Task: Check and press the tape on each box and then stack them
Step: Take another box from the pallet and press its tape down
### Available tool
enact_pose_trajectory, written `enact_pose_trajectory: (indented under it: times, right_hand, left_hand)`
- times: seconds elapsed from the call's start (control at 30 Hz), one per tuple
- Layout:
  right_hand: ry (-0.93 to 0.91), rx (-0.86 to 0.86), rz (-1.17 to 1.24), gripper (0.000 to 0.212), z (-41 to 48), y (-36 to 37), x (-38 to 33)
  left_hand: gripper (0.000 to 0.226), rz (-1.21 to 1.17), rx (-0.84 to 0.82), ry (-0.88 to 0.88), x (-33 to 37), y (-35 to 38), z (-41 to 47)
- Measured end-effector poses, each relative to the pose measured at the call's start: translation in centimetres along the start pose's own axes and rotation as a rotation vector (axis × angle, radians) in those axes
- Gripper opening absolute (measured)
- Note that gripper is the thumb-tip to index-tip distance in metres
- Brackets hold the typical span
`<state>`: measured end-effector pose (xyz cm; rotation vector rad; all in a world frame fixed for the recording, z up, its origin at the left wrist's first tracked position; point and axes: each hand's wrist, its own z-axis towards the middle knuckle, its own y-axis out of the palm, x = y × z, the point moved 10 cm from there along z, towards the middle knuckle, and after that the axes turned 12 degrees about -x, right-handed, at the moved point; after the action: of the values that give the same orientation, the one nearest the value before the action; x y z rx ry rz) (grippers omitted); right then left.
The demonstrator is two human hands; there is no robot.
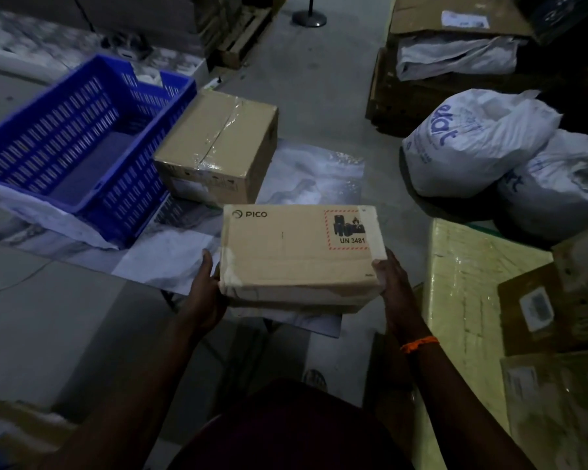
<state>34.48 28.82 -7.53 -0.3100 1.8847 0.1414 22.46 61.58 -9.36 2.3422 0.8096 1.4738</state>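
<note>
Dim storeroom, view down over both arms. PICO box (299,252), tan cardboard with a red-hatched UN 3481 battery label (348,229) at its top right corner, held up in front of the body, above a pale sheet (170,252) spread on the floor. Left hand (208,283): grip closed on the box's near left corner, thumb up along the side face. Right hand (389,278): grip closed on the near right corner, fingers mostly hidden under the box. Orange thread band (419,344) on the right wrist. Clear tape (231,269) wraps the box's near left corner and runs along the near edge.

Second box (218,147), larger, brown, sits on the sheet beyond the held one, a wrinkled strip of clear tape down its top seam. Blue slotted crate (82,144) just left of it, close against it; contact cannot be judged. Two white printed sacks (472,144) at far right. A yellowish wrapped carton (465,283) near the right forearm.
</note>
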Motion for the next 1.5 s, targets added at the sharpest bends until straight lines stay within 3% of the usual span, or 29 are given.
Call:
enact_pose_trajectory:
  times: [0.07,0.17,0.3,0.43,0.5,0.57,0.73,1.0,1.2,1.5]
  right_hand:
    - [-0.013,0.050,-0.122,0.057,0.0,0.3,-1.1]
    - [-0.065,0.179,-0.357,0.065,-1.3,0.5,-3.3]
    - [-0.415,0.291,-0.829,0.070,-3.0,2.8,-7.5]
    - [-0.562,0.024,-1.107,0.069,-2.3,9.9,-8.7]
    - [-0.541,-0.110,-1.224,0.069,-1.6,12.9,-8.2]
    - [-0.509,-0.160,-1.296,0.069,-1.1,14.1,-7.8]
    - [-0.491,-0.154,-1.350,0.064,-0.8,14.3,-7.2]
    - [-0.477,-0.217,-1.375,0.069,-0.8,13.4,-6.7]
    - [-0.402,0.059,-1.339,0.075,-1.1,7.0,-6.2]
    - [-0.400,0.053,-1.324,0.074,-0.8,6.9,-6.3]
  left_hand:
    - [0.063,0.055,-0.038,0.020,0.9,0.7,0.5]
    - [0.065,0.212,0.089,0.101,3.2,0.8,0.4]
    - [0.075,0.831,0.245,0.339,8.4,1.6,-1.3]
    - [0.068,1.540,-0.008,0.612,8.2,9.6,-1.9]
    - [0.068,1.796,-0.124,0.596,5.3,11.7,-0.6]
    - [0.066,1.955,-0.112,0.558,4.0,12.0,0.3]
    - [0.061,2.041,-0.059,0.575,3.5,11.7,0.6]
    - [0.067,2.035,-0.118,0.521,3.4,11.3,0.3]
    - [0.075,2.007,0.029,0.394,4.6,6.3,-0.5]
    - [0.079,1.968,-0.004,0.331,4.7,6.1,0.1]
